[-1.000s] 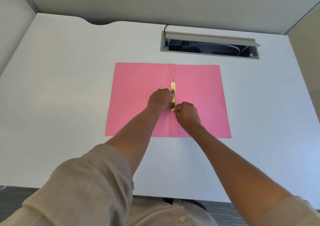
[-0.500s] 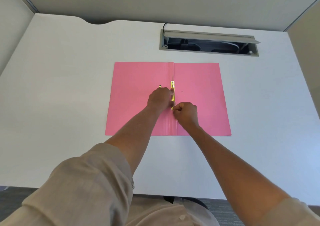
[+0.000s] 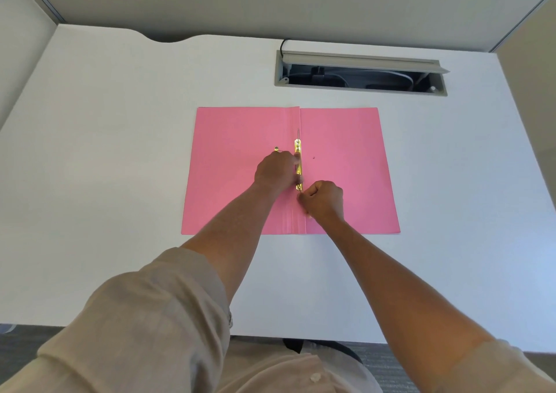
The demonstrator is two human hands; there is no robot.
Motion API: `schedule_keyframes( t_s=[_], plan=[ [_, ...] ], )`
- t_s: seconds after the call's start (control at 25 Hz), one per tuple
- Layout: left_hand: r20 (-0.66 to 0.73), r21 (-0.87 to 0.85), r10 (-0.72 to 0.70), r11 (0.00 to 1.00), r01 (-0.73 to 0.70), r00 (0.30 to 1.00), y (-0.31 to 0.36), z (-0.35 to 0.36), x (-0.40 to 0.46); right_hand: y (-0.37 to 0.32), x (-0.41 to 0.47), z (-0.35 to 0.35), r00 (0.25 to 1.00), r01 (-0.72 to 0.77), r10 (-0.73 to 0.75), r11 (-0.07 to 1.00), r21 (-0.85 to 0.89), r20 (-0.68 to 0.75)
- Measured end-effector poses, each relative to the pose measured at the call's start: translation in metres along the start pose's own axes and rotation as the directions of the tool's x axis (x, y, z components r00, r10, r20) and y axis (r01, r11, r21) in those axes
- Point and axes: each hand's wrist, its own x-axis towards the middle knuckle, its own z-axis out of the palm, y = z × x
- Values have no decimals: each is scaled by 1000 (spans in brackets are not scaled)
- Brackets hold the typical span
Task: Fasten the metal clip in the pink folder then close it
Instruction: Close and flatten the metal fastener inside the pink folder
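Observation:
The pink folder (image 3: 346, 163) lies open and flat on the white desk. A gold metal clip (image 3: 298, 163) runs along its spine fold. My left hand (image 3: 275, 172) presses on the clip's middle from the left, fingers over the bar. My right hand (image 3: 323, 201) is closed in a pinch at the clip's near end, on a thin prong. A small gold piece (image 3: 276, 149) lies on the left flap just beyond my left hand. The clip's far prong sticks up toward the top of the spine.
A grey cable tray opening (image 3: 361, 73) with its lid raised is set into the white desk (image 3: 120, 151) behind the folder. Partition walls enclose the desk on three sides. The desk's near edge runs below my forearms.
My right hand has slid slightly toward me along the spine, away from the clip's near end. My left hand stays on the clip.

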Motion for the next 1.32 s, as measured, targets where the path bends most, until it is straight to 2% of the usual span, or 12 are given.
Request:
schedule_keyframes(
  t_s=[0.12,0.32,0.48,0.56,0.68,0.84,1.04,1.32],
  plan=[
    [1,4,-5,1000,5,1000,0,0,-1,7,-1,2,1000,-6,6,1000,10,-6],
    [-5,11,-1,1000,1,1000,1,2,-2,19,-5,-4,985,125,-126,992,-17,-121],
    [-7,9,-10,1000,10,1000,2,2,-3,23,13,-21,936,270,-308,938,-216,-170],
    [-6,13,-10,1000,10,1000,2,2,-4,28,25,-29,912,326,-390,878,-351,-129],
    [-5,28,-8,1000,8,1000,1,3,-4,37,45,-37,918,351,-396,783,-514,23],
    [-25,37,-5,999,6,1000,1,5,-3,38,66,-36,922,377,-356,742,-554,152],
    [-29,31,4,1000,-3,1000,1,6,-3,33,81,-33,914,395,-370,712,-581,167],
    [-37,-43,-4,999,3,999,-3,6,0,43,83,-26,897,393,-430,668,-631,104]
  ],
)
